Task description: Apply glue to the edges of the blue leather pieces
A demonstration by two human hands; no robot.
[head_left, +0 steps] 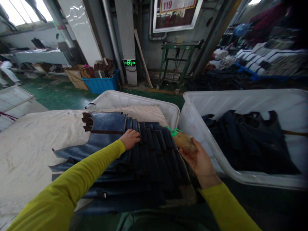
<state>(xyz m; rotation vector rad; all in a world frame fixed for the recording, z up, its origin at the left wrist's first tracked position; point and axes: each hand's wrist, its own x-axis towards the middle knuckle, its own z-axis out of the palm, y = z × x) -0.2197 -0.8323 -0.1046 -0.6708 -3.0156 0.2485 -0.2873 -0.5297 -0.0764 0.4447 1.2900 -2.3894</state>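
Dark blue panels (154, 160) lie overlapped like a fan on a cream cloth (36, 144) in the head view, their stepped edges running from the middle towards the right. The top panel at the left end (108, 122) shows a glossy face with a brown strip (106, 132) across it.

The left hand (130, 139) rests on the upper edges, palm down, fingers close together and slightly bent; whether it pinches an edge or only presses, I cannot tell. A light, flat touch would probably suit these layers best, since a sideways drag could pull several out of step at once.

The right hand (202, 163) is partly closed around a tan-brown lump (185, 143), with a bright green piece (174, 131) at its far end. The lump is just beside the right edge of the fan; whether it touches a panel is unclear. It looks soft, so a loose but sure hold should do, with the wrist clear of the exposed edges. The lower ends spread unevenly, so steadying near the overlaps seems wiser than pushing from one end.

To the right stands a white bin (231, 99) with dark pieces (252, 138) inside; the right elbow would want room beside its rim.
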